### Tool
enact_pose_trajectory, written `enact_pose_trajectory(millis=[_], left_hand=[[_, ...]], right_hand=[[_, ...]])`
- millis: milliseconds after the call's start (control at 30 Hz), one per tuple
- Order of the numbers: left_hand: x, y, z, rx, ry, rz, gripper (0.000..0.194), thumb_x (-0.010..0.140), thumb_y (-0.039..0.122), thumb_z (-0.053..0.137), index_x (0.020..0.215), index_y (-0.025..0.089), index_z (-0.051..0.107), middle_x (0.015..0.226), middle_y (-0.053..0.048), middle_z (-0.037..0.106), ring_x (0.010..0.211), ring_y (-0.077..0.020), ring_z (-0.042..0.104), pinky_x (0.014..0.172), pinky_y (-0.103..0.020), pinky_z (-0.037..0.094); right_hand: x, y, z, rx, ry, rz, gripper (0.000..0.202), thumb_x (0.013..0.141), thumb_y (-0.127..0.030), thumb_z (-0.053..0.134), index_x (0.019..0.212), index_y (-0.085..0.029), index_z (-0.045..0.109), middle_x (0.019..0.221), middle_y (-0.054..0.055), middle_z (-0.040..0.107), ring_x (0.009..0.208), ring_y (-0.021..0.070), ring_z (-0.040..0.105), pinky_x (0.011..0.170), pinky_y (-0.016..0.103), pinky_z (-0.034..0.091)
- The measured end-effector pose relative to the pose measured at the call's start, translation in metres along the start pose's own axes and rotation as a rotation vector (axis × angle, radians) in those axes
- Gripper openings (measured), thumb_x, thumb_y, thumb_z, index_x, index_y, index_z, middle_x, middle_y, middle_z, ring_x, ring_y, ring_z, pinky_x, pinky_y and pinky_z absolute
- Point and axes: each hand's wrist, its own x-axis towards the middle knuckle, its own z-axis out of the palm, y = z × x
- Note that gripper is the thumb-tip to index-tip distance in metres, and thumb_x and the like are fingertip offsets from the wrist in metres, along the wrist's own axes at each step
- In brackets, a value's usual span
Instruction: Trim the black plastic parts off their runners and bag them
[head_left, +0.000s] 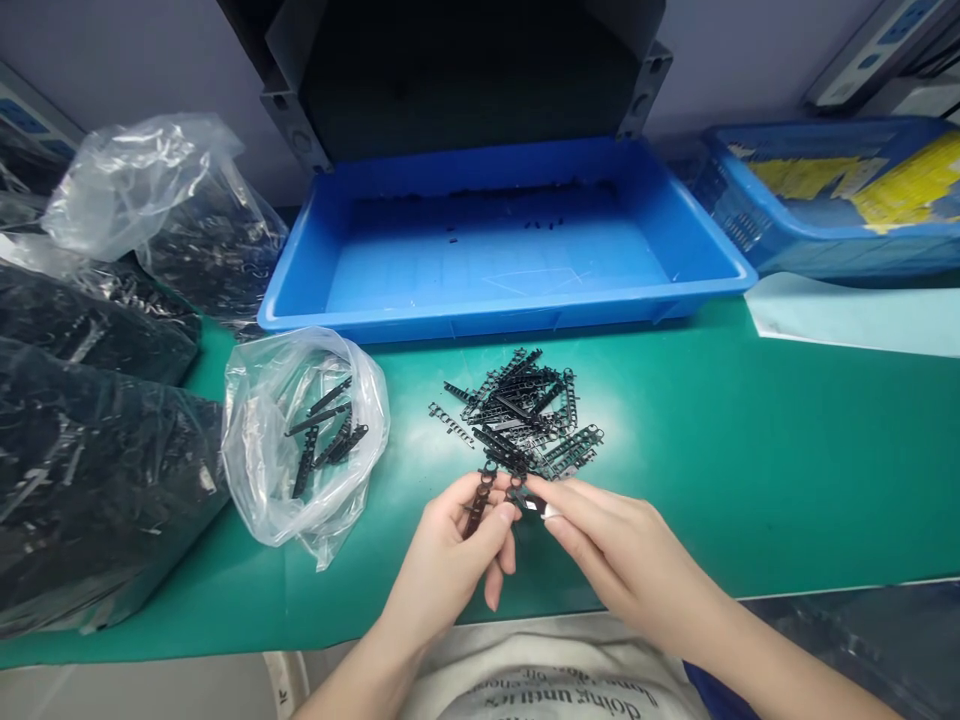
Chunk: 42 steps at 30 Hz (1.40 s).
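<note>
"doing until it's" on the shirt (555, 665)

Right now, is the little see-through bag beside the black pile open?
Open. The clear bag's mouth gapes wide, facing up, and you can see black strips lying inside.

The white-tipped piece (533, 506) is partly hidden by the right hand's fingers (561, 494). The blue basket (840, 252) is cut off by the right edge, the large bag (97, 500) by the left.
</note>
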Motion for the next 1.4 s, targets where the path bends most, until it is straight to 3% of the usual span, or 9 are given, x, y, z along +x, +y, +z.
enact_pose_trajectory(millis=[400,667,733,867,1033,1133,1300,1400], left_hand=[[-0.004,0.005,0.011,0.043,0.096,-0.014,0.019,0.079,0.033,0.054,0.088,0.017,0.049,0.043,0.009,0.047,0.025,-0.0017,0.034,0.026,-0.009,0.023],[-0.001,-0.013,0.012,0.017,0.127,-0.021,0.021,0.082,0.039,0.051,0.083,0.019,0.046,0.036,0.011,0.041,0.021,-0.0019,0.023,0.023,-0.011,0.014],[-0.001,-0.017,0.012,0.021,0.139,-0.028,0.022,0.083,0.04,0.049,0.082,0.019,0.045,0.036,0.011,0.043,0.022,-0.0029,0.025,0.024,-0.012,0.017],[0.0,-0.017,0.004,0.041,0.241,0.077,0.019,0.085,0.036,0.049,0.08,0.019,0.043,0.047,0.008,0.049,0.036,-0.0042,0.043,0.04,-0.013,0.036],[-0.001,-0.013,-0.006,0.058,0.295,0.134,0.016,0.082,0.031,0.052,0.078,0.02,0.042,0.05,0.009,0.044,0.044,-0.0052,0.041,0.045,-0.015,0.035],[-0.002,-0.013,-0.004,0.137,0.252,0.113,0.018,0.082,0.034,0.053,0.074,0.019,0.047,0.049,0.008,0.043,0.044,-0.006,0.04,0.044,-0.016,0.034],[0.004,-0.008,-0.005,0.155,0.271,0.167,0.022,0.083,0.037,0.05,0.082,0.016,0.056,0.054,0.004,0.052,0.046,-0.0072,0.047,0.048,-0.018,0.04],[0.008,-0.004,-0.008,0.052,0.151,0.119,0.03,0.08,0.043,0.053,0.087,0.014,0.058,0.064,-0.001,0.059,0.044,-0.0071,0.049,0.041,-0.018,0.039]], right_hand=[[-0.001,-0.004,0.008,-0.216,0.11,-0.069,0.035,0.096,-0.024,0.026,0.118,-0.015,0.051,0.09,0.004,0.067,0.07,0.0159,0.062,0.052,0.026,0.045],[-0.003,-0.008,0.03,-0.333,0.261,-0.06,0.035,0.097,-0.022,0.025,0.116,-0.014,0.052,0.084,0.003,0.067,0.061,0.014,0.06,0.047,0.026,0.039],[-0.002,-0.007,0.033,-0.365,0.302,-0.063,0.035,0.097,-0.022,0.025,0.115,-0.013,0.053,0.082,0.003,0.067,0.061,0.0141,0.061,0.048,0.026,0.039],[0.002,0.003,0.027,-0.391,0.332,0.009,0.039,0.098,-0.034,0.023,0.111,-0.014,0.054,0.078,0.003,0.067,0.062,0.0138,0.062,0.048,0.024,0.037],[0.006,0.021,0.018,-0.55,0.272,0.132,0.049,0.093,-0.05,0.022,0.079,-0.018,0.057,0.068,0.003,0.062,0.045,0.0153,0.056,0.038,0.026,0.028],[0.006,0.025,0.019,-0.565,0.235,0.138,0.036,0.092,-0.042,0.035,0.074,-0.018,0.054,0.065,0.001,0.058,0.045,0.0154,0.056,0.038,0.025,0.028],[0.001,0.024,0.001,-0.429,0.201,0.056,0.009,0.086,-0.024,0.049,0.085,-0.019,0.056,0.081,0.003,0.059,0.054,0.0134,0.056,0.043,0.022,0.032],[0.0,0.018,-0.014,-0.374,0.087,-0.112,0.02,0.08,-0.007,0.044,0.088,-0.02,0.057,0.091,0.003,0.058,0.052,0.0095,0.05,0.045,0.02,0.032]])
